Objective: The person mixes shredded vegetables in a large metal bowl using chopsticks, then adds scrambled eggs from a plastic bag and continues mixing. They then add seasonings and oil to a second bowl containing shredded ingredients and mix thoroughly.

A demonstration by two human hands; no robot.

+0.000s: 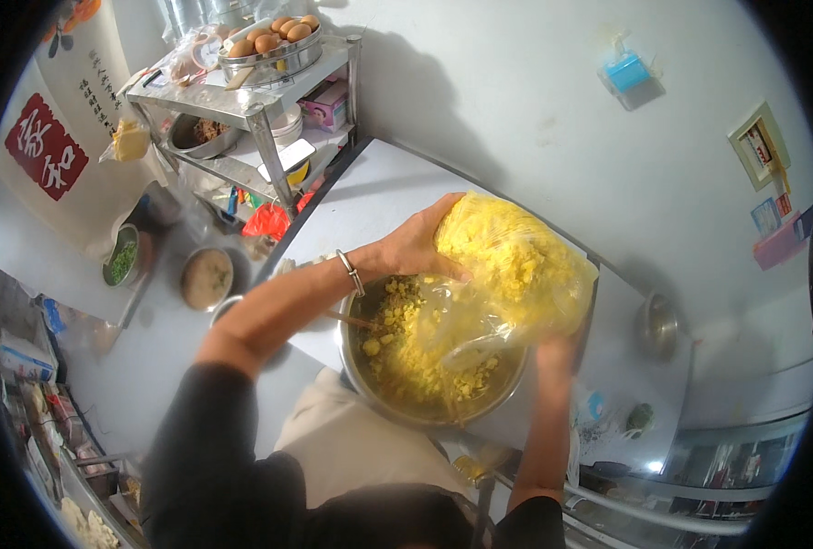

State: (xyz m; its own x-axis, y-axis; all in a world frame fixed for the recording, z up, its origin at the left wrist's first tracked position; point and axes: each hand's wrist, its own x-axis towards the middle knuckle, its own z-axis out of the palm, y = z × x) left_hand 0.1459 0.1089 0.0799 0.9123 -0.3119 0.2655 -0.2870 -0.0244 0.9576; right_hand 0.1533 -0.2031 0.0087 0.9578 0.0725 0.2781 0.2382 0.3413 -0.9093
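Observation:
A clear plastic bag point(516, 254) full of crumbled yellow food, which looks like scrambled egg, is tilted over a large metal bowl point(351, 374). My left hand point(424, 240), with a silver bangle at the wrist, grips the bag's upper left side. Beneath the bag's lower right part is my right hand point(556, 343), its fingers mostly hidden by the bag. Yellow crumbs point(413, 343) lie in the bowl under the bag's open end. Wooden sticks, perhaps chopsticks point(351, 318), rest at the bowl's left rim.
A metal shelf point(242, 103) at the upper left bears a steel tray of eggs point(269, 65). Bowls with chopped greens point(125, 261) and a pale mixture point(206, 278) stand left. An empty-looking metal bowl point(659, 326) is at the right. A white wall point(551, 103) borders the worktable point(372, 178).

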